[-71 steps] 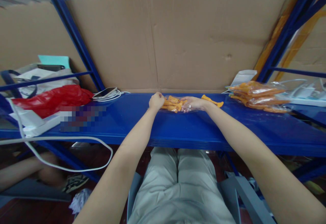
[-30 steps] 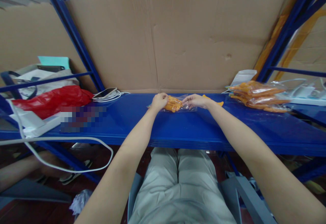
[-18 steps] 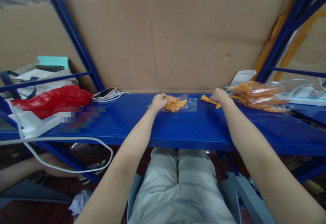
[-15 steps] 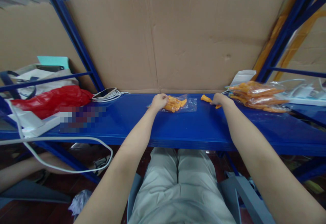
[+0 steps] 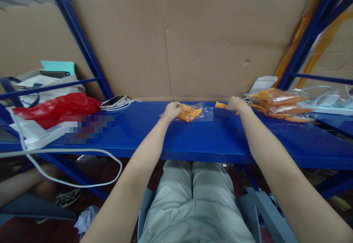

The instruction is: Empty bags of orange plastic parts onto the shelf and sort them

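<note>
My left hand (image 5: 172, 110) is closed on the left end of a clear plastic bag (image 5: 207, 114) lying on the blue shelf (image 5: 193, 140). Several orange plastic pieces (image 5: 188, 112) are in or on this bag, close beside my fingers. To the right, my right hand (image 5: 236, 105) is closed around an orange plastic piece (image 5: 220, 105), whose wider end sticks out leftward past the fingertips. Another bit of orange shows just under the hand; whether it belongs to the same piece I cannot tell.
Filled bags of orange pieces (image 5: 278, 105) are piled at right, beside a white power strip (image 5: 333, 105). At left are a phone (image 5: 114, 101) with a coiled white cable, a red plastic bag (image 5: 60, 106) and a hanging white cable (image 5: 120, 169). A cardboard sheet (image 5: 206, 40) stands behind.
My right hand has lifted slightly and shifted left, and the orange piece moved with it. My left hand and the bag stay put. At lower left, another person's foot has shifted.
</note>
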Tool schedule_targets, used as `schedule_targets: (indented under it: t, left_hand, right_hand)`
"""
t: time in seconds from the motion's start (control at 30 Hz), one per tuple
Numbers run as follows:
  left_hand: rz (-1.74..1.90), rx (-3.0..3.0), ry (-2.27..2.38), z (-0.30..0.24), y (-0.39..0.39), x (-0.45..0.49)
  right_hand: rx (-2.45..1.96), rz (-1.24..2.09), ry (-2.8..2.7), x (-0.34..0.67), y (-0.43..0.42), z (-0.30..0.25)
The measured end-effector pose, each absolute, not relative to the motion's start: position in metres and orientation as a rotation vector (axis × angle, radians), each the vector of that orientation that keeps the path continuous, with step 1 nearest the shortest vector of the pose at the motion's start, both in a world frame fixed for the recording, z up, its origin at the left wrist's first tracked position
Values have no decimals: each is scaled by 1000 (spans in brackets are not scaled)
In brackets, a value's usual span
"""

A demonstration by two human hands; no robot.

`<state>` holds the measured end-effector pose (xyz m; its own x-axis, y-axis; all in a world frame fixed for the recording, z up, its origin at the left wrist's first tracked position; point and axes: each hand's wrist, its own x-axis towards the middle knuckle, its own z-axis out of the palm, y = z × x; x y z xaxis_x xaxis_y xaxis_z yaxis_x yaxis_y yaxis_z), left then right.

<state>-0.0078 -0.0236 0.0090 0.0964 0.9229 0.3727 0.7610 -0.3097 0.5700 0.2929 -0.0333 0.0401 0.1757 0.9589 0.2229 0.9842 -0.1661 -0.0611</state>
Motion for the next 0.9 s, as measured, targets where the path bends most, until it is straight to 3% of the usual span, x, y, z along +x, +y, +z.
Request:
schedule_targets:
  t: [0.5,0.73,0.9]
  left_hand:
    - [1091,2208,1698,10,-28,-6]
    - [1234,2028,1955,19,-40,-7]
    - [1174,1859,2074,20,-42,-9]
  right_hand:
    - [-1971,-136,-2278,239,-60,58]
    - [-1933,-100,-2371,225,-65,55]
    - [-1792,126,-2365,222,-68,54]
